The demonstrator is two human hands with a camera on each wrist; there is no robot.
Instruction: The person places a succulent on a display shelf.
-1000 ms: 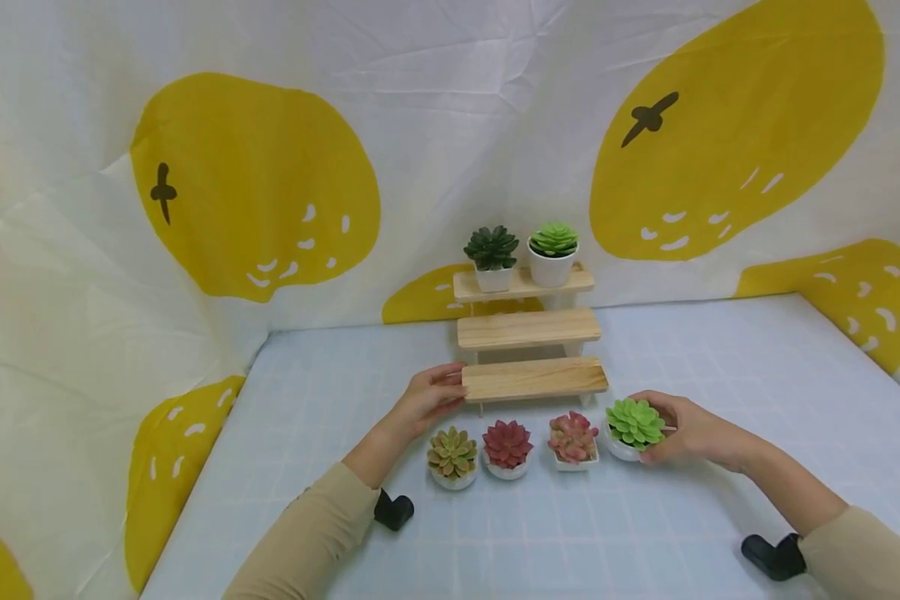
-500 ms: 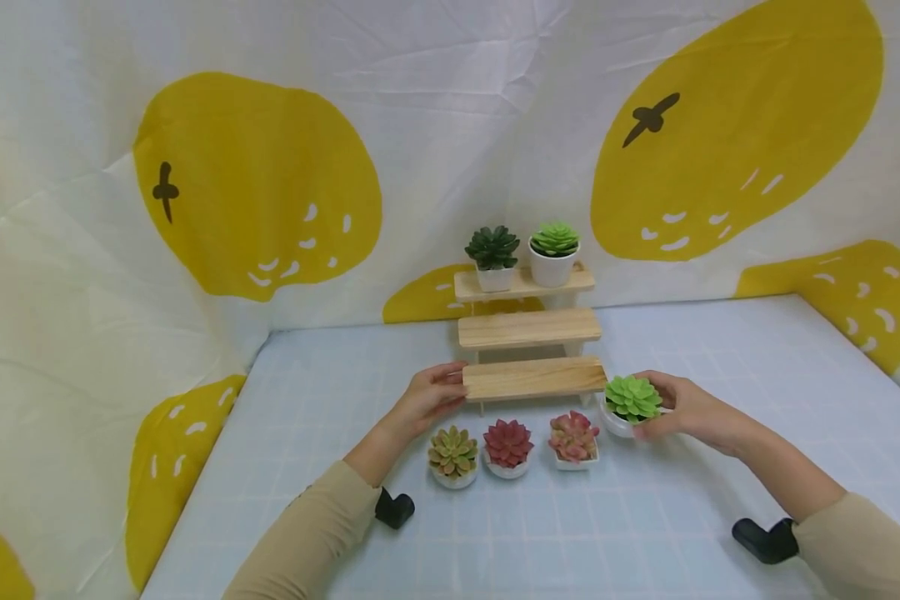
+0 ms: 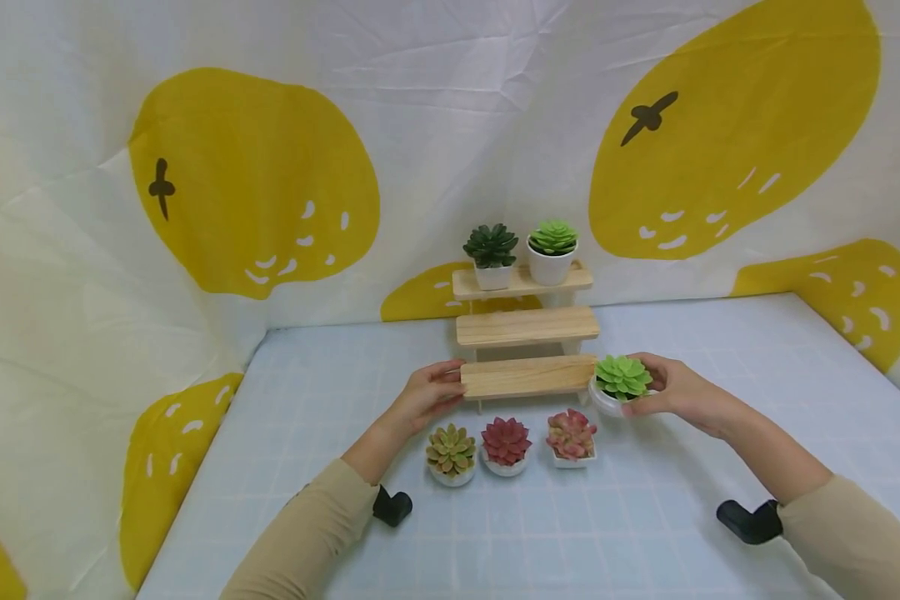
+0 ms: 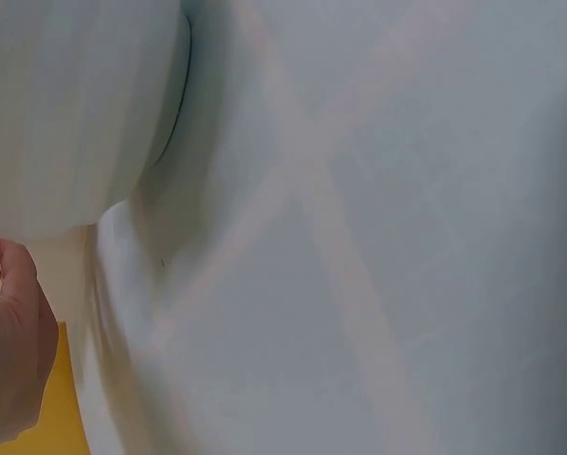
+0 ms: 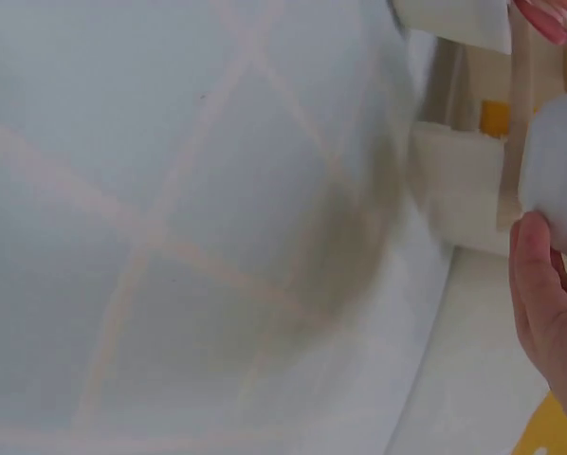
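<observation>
In my right hand [image 3: 678, 390] is a potted bright green succulent [image 3: 622, 379], its round white pot [image 5: 558, 175] pinched between thumb and fingers. The pot is off the table, beside the right end of the lowest step of the wooden three-step stand [image 3: 528, 377]. My left hand [image 3: 427, 396] holds that step's left end, with the wood just visible at the fingers [image 4: 13, 270] in the left wrist view. In front of the stand sit a yellow-green succulent [image 3: 452, 452], a dark red succulent [image 3: 506, 444] and a pink succulent [image 3: 571, 436], all in white pots.
On the top step stand a dark green succulent [image 3: 492, 250] and another bright green succulent [image 3: 552, 250]. A white cloth backdrop [image 3: 450, 125] with yellow fruit shapes rises behind the pale checked tablecloth [image 3: 570, 533].
My right hand has lifted the bright green succulent and carried it away from me and slightly left, up to the lowest step's right end. My left hand keeps its place.
</observation>
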